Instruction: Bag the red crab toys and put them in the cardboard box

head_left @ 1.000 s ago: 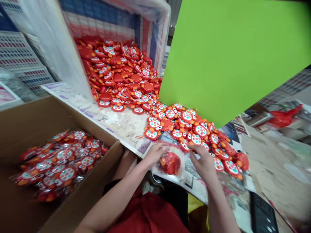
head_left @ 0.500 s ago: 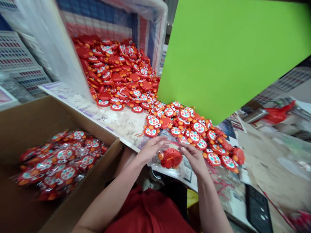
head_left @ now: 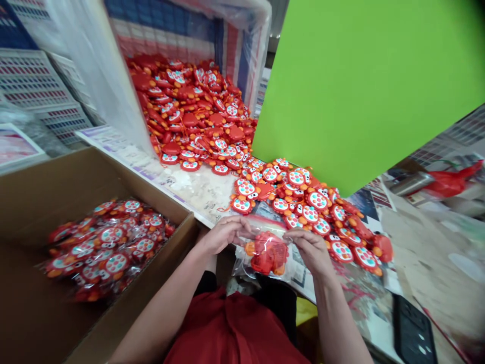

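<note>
Both my hands hold a small clear plastic bag [head_left: 265, 258] with a red and orange crab-shaped toy inside, just over the near edge of the table. My left hand [head_left: 222, 233] pinches the bag's top left corner. My right hand [head_left: 311, 247] pinches its top right corner. Right behind my hands lies a heap of loose red toys [head_left: 303, 202] with white dotted faces. A much larger pile of the same toys [head_left: 193, 111] spills from a plastic-lined sack at the back.
An open cardboard box [head_left: 56, 177] at my left holds several bagged toys [head_left: 109, 242]. A flat green panel [head_left: 364, 86] covers the upper right. A black device [head_left: 413, 333] lies at the table's right end. White crates [head_left: 34, 86] stand at the far left.
The toy has gone fully into the clear bag, and both hands have shifted to pinch the bag's top corners, holding it a little lower and nearer to me.
</note>
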`<action>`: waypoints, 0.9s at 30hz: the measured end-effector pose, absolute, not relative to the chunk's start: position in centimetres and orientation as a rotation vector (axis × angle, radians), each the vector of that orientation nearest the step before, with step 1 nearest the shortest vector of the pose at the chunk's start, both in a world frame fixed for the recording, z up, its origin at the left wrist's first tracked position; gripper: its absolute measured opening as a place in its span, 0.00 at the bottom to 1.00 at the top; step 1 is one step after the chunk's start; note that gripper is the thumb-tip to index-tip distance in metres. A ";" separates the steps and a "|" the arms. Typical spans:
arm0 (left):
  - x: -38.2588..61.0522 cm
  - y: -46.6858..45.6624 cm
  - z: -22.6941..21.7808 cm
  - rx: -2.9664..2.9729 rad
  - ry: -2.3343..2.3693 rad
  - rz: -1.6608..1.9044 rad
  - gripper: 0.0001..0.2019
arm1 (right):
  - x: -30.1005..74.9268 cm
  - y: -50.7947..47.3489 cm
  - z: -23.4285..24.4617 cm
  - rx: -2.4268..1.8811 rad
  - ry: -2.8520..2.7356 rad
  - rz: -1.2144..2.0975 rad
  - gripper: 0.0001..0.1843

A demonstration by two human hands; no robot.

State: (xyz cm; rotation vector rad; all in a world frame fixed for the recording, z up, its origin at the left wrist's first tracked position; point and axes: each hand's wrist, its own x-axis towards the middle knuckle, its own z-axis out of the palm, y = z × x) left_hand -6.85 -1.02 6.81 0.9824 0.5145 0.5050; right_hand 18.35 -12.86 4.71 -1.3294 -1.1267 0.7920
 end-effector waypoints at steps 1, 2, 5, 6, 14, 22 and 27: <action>-7.2 -1.0 6.9 0.977 0.509 0.524 0.16 | 18.0 -12.5 5.0 -1.322 -1.154 0.800 0.08; -7.5 -0.9 7.1 0.993 0.519 0.543 0.18 | 17.4 -12.1 5.4 -1.322 -1.181 0.800 0.09; -9.1 -0.8 7.8 1.122 0.610 0.610 0.19 | 15.4 -10.0 6.2 -1.337 -1.263 0.800 0.11; -10.0 -0.8 8.2 1.178 0.647 0.630 0.20 | 14.8 -9.0 6.3 -1.326 -1.293 0.819 0.12; -22.3 -1.0 11.7 1.796 1.616 1.035 0.22 | 12.6 3.7 3.6 -1.674 -1.624 0.384 0.26; -15.7 -0.9 9.4 2.427 1.344 1.000 0.14 | 10.2 9.4 1.8 -2.140 -1.730 0.111 0.43; -5.1 -0.9 4.4 2.492 0.694 0.543 0.12 | 14.4 8.4 3.5 -1.950 -1.686 0.129 0.44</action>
